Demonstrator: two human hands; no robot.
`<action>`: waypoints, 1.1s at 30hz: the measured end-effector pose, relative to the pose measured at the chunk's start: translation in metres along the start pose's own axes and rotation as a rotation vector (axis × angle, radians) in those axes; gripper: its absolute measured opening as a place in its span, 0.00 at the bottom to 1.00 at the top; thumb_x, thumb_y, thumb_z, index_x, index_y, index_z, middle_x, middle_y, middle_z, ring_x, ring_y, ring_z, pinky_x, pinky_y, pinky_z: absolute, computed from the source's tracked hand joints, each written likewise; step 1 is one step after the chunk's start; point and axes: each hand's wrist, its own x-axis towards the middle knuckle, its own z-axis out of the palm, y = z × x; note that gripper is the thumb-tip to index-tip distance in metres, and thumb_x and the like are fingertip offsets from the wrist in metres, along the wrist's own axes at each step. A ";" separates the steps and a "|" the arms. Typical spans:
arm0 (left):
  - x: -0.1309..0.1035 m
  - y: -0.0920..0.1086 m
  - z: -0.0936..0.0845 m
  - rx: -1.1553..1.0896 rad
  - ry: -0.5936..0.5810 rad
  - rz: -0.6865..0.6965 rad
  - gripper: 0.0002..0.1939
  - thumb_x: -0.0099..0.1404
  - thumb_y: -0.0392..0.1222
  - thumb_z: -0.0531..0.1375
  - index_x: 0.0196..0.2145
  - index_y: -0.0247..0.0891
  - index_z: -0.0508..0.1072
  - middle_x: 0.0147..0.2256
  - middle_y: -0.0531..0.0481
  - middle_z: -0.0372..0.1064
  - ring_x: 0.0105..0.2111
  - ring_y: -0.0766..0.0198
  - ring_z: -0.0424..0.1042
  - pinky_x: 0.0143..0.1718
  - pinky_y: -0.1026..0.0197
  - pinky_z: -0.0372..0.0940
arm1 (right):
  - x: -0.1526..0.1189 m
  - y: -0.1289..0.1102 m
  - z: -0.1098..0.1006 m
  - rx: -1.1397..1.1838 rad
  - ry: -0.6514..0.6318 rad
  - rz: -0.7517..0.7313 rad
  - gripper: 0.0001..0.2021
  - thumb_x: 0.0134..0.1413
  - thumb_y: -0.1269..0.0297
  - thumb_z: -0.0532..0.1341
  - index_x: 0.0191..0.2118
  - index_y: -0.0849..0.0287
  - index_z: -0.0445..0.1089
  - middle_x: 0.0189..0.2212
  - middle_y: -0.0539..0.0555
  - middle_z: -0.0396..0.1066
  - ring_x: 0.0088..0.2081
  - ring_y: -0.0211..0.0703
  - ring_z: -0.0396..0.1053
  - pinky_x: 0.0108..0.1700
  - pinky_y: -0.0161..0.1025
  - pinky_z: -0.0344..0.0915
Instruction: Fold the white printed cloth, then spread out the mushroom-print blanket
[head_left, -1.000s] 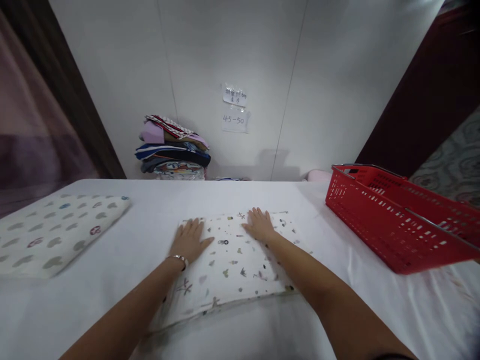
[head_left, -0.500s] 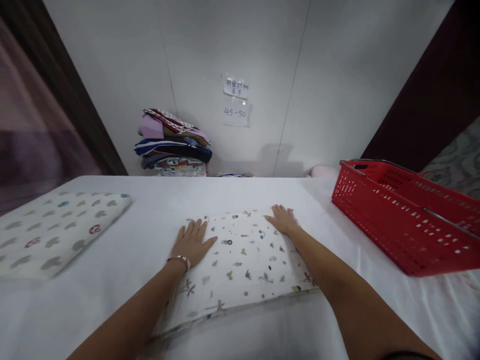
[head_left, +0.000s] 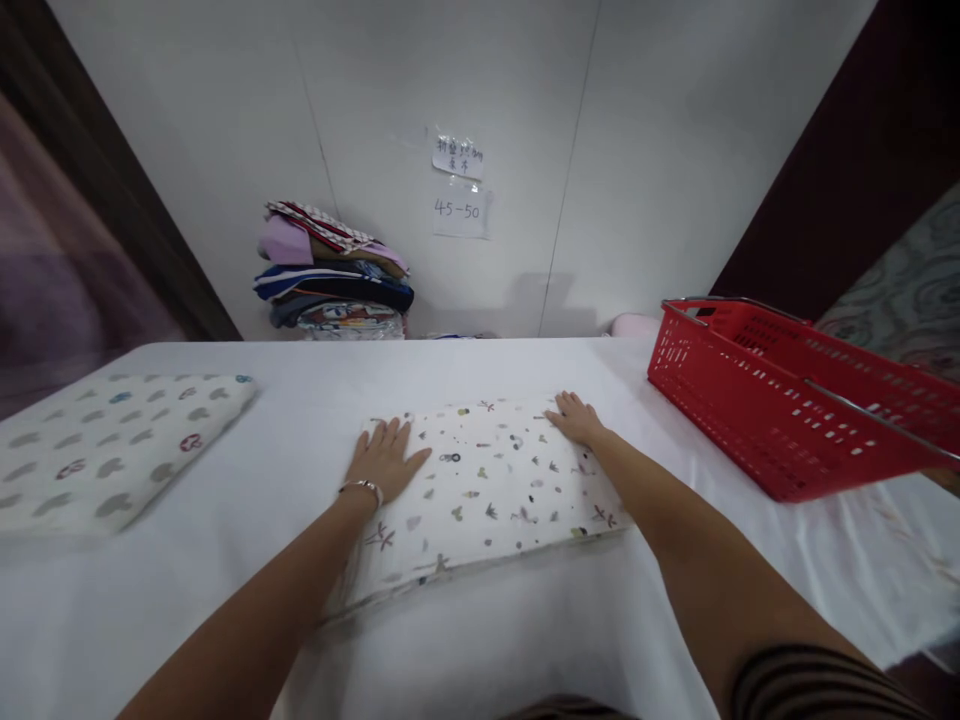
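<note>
A folded white cloth with small printed figures lies flat on the white-covered table. On its left far corner rests my left hand, fingers spread and palm down, with a silver bracelet at the wrist. My right hand lies flat on the cloth's far right corner, its fingers stretched out. Neither hand grasps anything. The cloth's near edge shows several layers.
Another folded cloth with grey patterns lies at the left. A red plastic basket stands at the right. Against the back wall is a stack of folded fabrics, beside handwritten paper signs.
The view has shifted slightly, so the scene sits a little higher and further left. My right hand's fingers have slid a little on the cloth; both hands stay flat on it.
</note>
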 end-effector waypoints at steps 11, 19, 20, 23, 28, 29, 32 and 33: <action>0.007 -0.002 0.001 0.032 -0.052 0.024 0.43 0.59 0.66 0.36 0.62 0.32 0.47 0.64 0.43 0.34 0.63 0.47 0.35 0.60 0.43 0.36 | -0.085 0.009 0.009 0.060 0.005 -0.124 0.32 0.58 0.44 0.42 0.64 0.55 0.44 0.65 0.51 0.34 0.64 0.47 0.30 0.62 0.51 0.31; -0.012 0.018 -0.023 0.034 -0.014 -0.004 0.40 0.60 0.64 0.41 0.62 0.35 0.50 0.64 0.42 0.36 0.63 0.46 0.35 0.58 0.39 0.40 | -0.124 0.036 -0.011 0.600 0.327 0.078 0.23 0.56 0.51 0.50 0.51 0.60 0.66 0.54 0.55 0.63 0.55 0.45 0.59 0.54 0.39 0.56; -0.022 0.024 -0.026 0.022 -0.006 0.034 0.38 0.61 0.63 0.41 0.61 0.35 0.53 0.64 0.42 0.37 0.62 0.47 0.37 0.58 0.40 0.40 | -0.136 0.045 -0.010 0.639 0.342 0.103 0.21 0.54 0.52 0.51 0.48 0.60 0.69 0.49 0.55 0.67 0.50 0.45 0.64 0.50 0.38 0.60; -0.063 0.042 -0.033 -0.041 0.043 0.246 0.33 0.62 0.60 0.42 0.55 0.35 0.63 0.60 0.43 0.49 0.60 0.52 0.47 0.59 0.50 0.45 | -0.174 0.069 0.001 0.680 0.330 0.196 0.18 0.53 0.55 0.52 0.39 0.62 0.71 0.36 0.56 0.73 0.35 0.42 0.70 0.34 0.36 0.65; -0.128 0.062 -0.025 -0.159 0.118 0.525 0.27 0.62 0.58 0.48 0.49 0.36 0.68 0.50 0.43 0.63 0.51 0.55 0.59 0.53 0.56 0.55 | -0.206 0.081 0.017 0.748 0.235 0.296 0.17 0.51 0.53 0.54 0.27 0.62 0.69 0.14 0.50 0.65 0.14 0.33 0.57 0.17 0.31 0.53; -0.135 0.064 -0.022 -0.155 0.124 0.545 0.25 0.63 0.56 0.49 0.48 0.37 0.68 0.49 0.43 0.64 0.50 0.55 0.60 0.52 0.56 0.56 | -0.207 0.080 0.018 0.754 0.222 0.299 0.17 0.51 0.52 0.54 0.25 0.61 0.68 0.12 0.48 0.63 0.14 0.33 0.56 0.17 0.31 0.52; -0.143 0.065 -0.013 -0.122 0.164 0.567 0.20 0.64 0.50 0.49 0.47 0.37 0.69 0.46 0.42 0.65 0.46 0.55 0.62 0.48 0.55 0.58 | -0.202 0.074 0.017 0.749 0.186 0.295 0.17 0.49 0.51 0.56 0.21 0.60 0.65 0.11 0.47 0.60 0.13 0.32 0.55 0.17 0.30 0.50; -0.143 0.064 -0.010 -0.114 0.188 0.572 0.19 0.64 0.49 0.49 0.46 0.37 0.69 0.45 0.42 0.65 0.46 0.55 0.62 0.48 0.55 0.58 | -0.199 0.073 0.016 0.741 0.172 0.295 0.17 0.48 0.51 0.57 0.20 0.60 0.65 0.10 0.46 0.60 0.13 0.32 0.55 0.16 0.30 0.49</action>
